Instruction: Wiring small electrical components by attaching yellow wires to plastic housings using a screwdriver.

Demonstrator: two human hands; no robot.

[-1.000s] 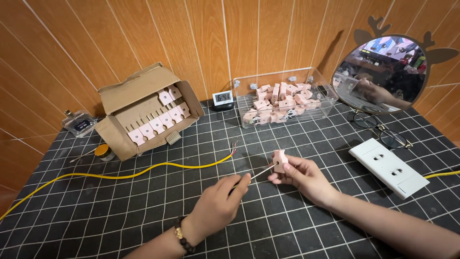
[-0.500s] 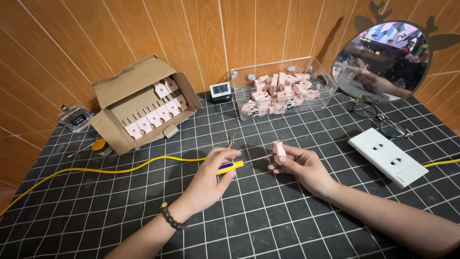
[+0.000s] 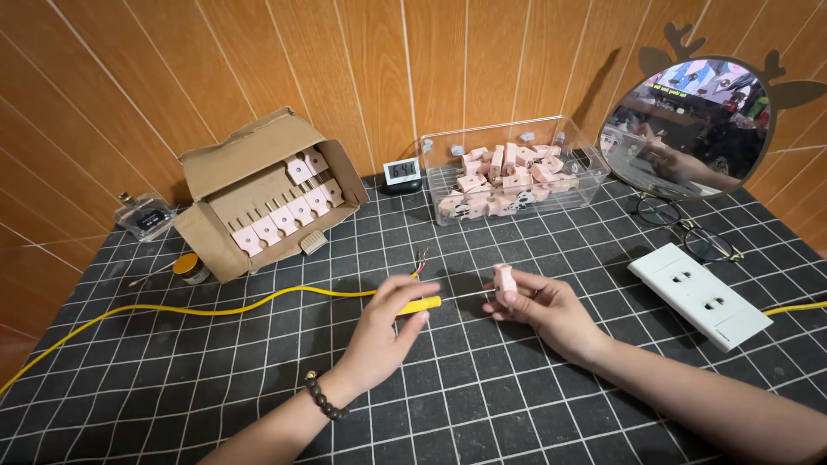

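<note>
pink plug (image 3: 503, 279) sits pinched in the right hand (image 3: 538, 306), just right of the yellow screwdriver (image 3: 419, 305) gripped by the left hand (image 3: 388, 331); best keep the plug steady and the tip square.

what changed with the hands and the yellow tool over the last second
The left hand drew the yellow-handled screwdriver back out of the pink plug, so its tip now sits clear of it; a second ago the tip was at the plug. The right hand kept holding the plug upright. The yellow cable, cardboard box, clear bin and white socket strip stayed where they were.
</note>
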